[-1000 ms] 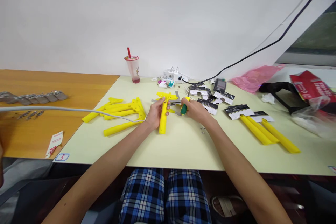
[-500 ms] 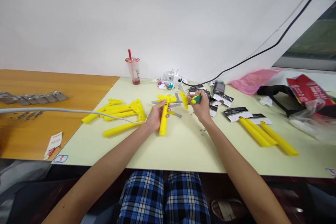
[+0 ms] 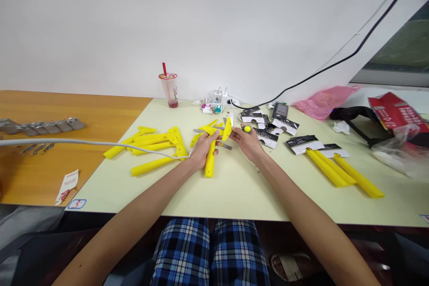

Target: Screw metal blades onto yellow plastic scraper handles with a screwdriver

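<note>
My left hand was wrapped around a yellow handle, its shaft towards the near edge of the table, its broad head at the far end. My right hand pinched a yellow plate just right of that head, with a screwdriver tucked into the same grip. Whether plate and head touched, I could not tell. Steel blades lay around the head, cards to the right, spare handles to the left. As I judged it, the step wanted the handle steady and the plate turned square to the head, edges matched, before any pressure. A light pinch suited the plate; squeezing could have tilted it. The screwdriver's tip was best pointed away from my left hand, and the cord near that wrist needed slack.
</note>
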A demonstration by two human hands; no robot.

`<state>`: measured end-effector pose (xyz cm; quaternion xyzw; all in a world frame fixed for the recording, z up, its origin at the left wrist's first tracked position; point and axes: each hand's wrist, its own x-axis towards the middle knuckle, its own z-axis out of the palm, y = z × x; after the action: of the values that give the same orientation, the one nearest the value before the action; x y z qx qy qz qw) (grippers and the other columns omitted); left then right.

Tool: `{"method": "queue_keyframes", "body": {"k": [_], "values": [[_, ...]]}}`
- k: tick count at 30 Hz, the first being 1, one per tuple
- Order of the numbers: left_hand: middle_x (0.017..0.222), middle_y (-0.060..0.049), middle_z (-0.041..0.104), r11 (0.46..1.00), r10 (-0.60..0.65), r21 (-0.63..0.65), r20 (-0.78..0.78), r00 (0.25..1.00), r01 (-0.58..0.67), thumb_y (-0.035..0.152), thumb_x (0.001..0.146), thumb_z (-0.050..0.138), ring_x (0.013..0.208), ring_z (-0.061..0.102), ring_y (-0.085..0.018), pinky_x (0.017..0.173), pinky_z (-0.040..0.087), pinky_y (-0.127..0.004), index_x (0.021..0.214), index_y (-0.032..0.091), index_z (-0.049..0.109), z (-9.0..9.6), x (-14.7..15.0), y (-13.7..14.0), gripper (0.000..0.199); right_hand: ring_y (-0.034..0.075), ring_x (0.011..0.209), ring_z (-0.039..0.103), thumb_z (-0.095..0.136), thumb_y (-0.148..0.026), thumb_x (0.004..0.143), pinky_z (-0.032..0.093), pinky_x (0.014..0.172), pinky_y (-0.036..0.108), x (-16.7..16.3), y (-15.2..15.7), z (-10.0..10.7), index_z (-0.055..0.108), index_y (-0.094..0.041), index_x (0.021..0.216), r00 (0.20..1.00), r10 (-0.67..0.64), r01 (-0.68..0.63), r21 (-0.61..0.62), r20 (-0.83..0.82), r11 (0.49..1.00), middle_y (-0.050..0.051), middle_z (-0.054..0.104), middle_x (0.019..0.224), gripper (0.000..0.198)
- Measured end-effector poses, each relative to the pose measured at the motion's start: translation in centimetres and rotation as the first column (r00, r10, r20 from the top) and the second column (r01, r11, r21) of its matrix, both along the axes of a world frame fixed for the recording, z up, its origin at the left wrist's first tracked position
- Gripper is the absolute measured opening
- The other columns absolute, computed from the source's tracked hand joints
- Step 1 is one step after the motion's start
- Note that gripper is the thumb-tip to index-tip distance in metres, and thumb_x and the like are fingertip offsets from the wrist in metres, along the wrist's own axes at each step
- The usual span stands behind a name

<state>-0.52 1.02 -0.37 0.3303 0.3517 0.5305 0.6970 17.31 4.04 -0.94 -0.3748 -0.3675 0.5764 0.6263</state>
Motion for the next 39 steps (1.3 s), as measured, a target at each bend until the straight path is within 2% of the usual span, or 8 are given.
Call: {"method": "queue_keyframes", "body": {"k": [3, 7, 14, 21, 29, 32, 35, 39], "values": [[0.102, -0.008, 0.071, 1.0, 0.004, 0.019, -0.039, 0.999, -0.003, 0.041, 0.082, 0.096, 0.072, 0.063, -0.01, 0.045, 0.041, -0.019, 0.101, 0.017, 0.067, -0.1, 0.1, -0.1, 0.043, 0.015, 0.076, 0.072, 0.105, -0.036, 0.054, 0.066, 0.078, 0.028, 0.1, 0.1, 0.0, 0.046, -0.029, 0.09, 1.0, -0.021, 0.021, -0.023, 0.013, 1.0, -0.009, 0.065, 0.07, 0.069], [0.112, -0.01, 0.073, 0.996, -0.009, 0.085, -0.129, 0.992, 0.02, 0.042, 0.073, 0.102, 0.076, 0.067, -0.011, 0.045, 0.043, -0.019, 0.101, 0.017, 0.067, -0.2, 0.3, -0.2, 0.051, 0.014, 0.072, 0.071, 0.102, -0.036, 0.056, 0.063, 0.073, 0.027, -0.1, 0.0, -0.1, 0.045, -0.029, 0.092, 0.999, -0.039, 0.04, -0.032, 0.021, 0.999, -0.009, 0.069, 0.075, 0.068], [0.112, -0.012, 0.077, 0.993, -0.031, 0.107, -0.172, 0.985, 0.05, 0.042, 0.074, 0.101, 0.078, 0.073, -0.015, 0.046, 0.043, -0.019, 0.105, 0.017, 0.067, -0.3, 0.4, -0.3, 0.052, 0.015, 0.071, 0.068, 0.097, -0.043, 0.066, 0.064, 0.078, 0.034, -0.7, -0.3, -0.4, 0.041, -0.03, 0.092, 0.991, -0.103, 0.095, 0.098, 0.082, 0.991, -0.01, 0.07, 0.076, 0.064], [0.105, -0.011, 0.078, 0.992, -0.015, 0.118, -0.201, 0.98, 0.039, 0.036, 0.072, 0.101, 0.074, 0.071, -0.015, 0.045, 0.042, -0.02, 0.105, 0.017, 0.069, -0.4, 0.5, -0.2, 0.05, 0.012, 0.069, 0.064, 0.099, -0.043, 0.067, 0.061, 0.074, 0.031, -0.5, -0.4, -0.3, 0.046, -0.029, 0.092, 0.981, -0.125, 0.102, 0.153, 0.151, 0.983, -0.01, 0.068, 0.079, 0.061], [0.097, -0.008, 0.075, 0.998, 0.004, 0.055, -0.087, 0.996, 0.001, 0.025, 0.077, 0.089, 0.068, 0.063, -0.012, 0.046, 0.043, -0.02, 0.096, 0.018, 0.064, -0.2, -0.1, 0.0, 0.032, 0.017, 0.076, 0.071, 0.097, -0.032, 0.058, 0.061, 0.073, 0.031, 0.2, 0.0, 0.1, 0.044, -0.03, 0.092, 0.991, -0.102, 0.097, 0.057, 0.086, 0.994, -0.009, 0.067, 0.078, 0.063], [0.09, -0.006, 0.071, 0.998, -0.009, 0.056, -0.073, 0.997, 0.013, 0.026, 0.075, 0.089, 0.066, 0.06, -0.011, 0.045, 0.042, -0.02, 0.095, 0.018, 0.064, -0.2, -0.2, 0.0, 0.033, 0.018, 0.073, 0.071, 0.09, -0.027, 0.056, 0.057, 0.067, 0.03, 0.3, -0.1, 0.5, 0.043, -0.03, 0.094, 0.997, -0.065, 0.065, 0.005, 0.049, 0.998, -0.009, 0.067, 0.076, 0.061], [0.085, -0.004, 0.068, 0.998, -0.014, 0.062, -0.075, 0.997, 0.018, 0.028, 0.074, 0.091, 0.065, 0.058, -0.011, 0.045, 0.041, -0.02, 0.095, 0.018, 0.064, -0.2, -0.2, 0.0, 0.036, 0.015, 0.067, 0.063, 0.085, -0.023, 0.056, 0.05, 0.061, 0.027, 0.4, -0.3, 0.9, 0.045, -0.03, 0.093, 1.0, -0.017, 0.017, -0.028, 0.015, 0.999, -0.006, 0.071, 0.081, 0.056], [0.084, -0.003, 0.066, 0.997, -0.01, 0.077, -0.06, 0.998, 0.015, 0.03, 0.075, 0.091, 0.064, 0.056, -0.01, 0.046, 0.04, -0.02, 0.092, 0.018, 0.064, -0.3, -0.2, 0.1, 0.035, 0.016, 0.075, 0.067, 0.083, -0.016, 0.053, 0.055, 0.069, 0.029, 0.6, -0.5, 1.2, 0.047, -0.028, 0.089, 0.997, 0.069, -0.07, -0.086, -0.019, 0.994, -0.006, 0.07, 0.082, 0.051]]}}
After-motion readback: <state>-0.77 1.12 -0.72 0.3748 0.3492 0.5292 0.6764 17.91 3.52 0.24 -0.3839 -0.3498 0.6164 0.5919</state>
